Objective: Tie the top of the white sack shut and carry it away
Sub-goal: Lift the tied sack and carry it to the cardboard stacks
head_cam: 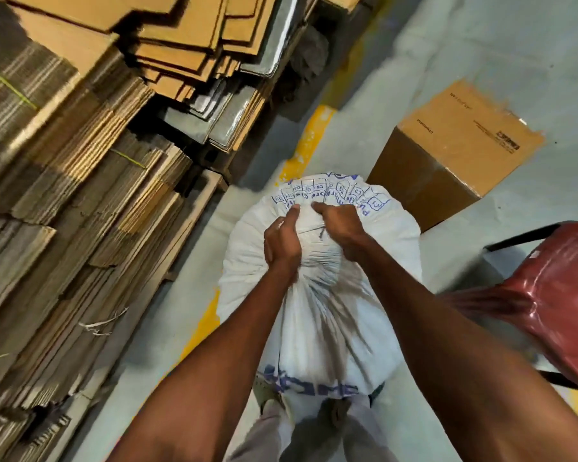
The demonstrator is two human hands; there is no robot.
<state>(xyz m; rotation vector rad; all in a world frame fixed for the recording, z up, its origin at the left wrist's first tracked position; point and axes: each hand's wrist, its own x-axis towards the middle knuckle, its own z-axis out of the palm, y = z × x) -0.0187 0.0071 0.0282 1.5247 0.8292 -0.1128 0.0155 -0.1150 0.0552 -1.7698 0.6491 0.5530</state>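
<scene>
White sack [317, 305] upright, gathered neck topmost, left hand [282, 242], right hand [339, 225] grip clamped on it

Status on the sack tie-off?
Done: the top of the white woven sack with blue print is bunched into a neck. In hand: left hand and right hand grip that neck; a knot isn't discernible. Left: finish tying, carry it away; the sack still sits at the feet.

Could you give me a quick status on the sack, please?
Left hand and right hand both clamped on gathered neck of white sack. Sack upright on floor, not lifted. Cardboard box ahead, red chair close right.
</scene>
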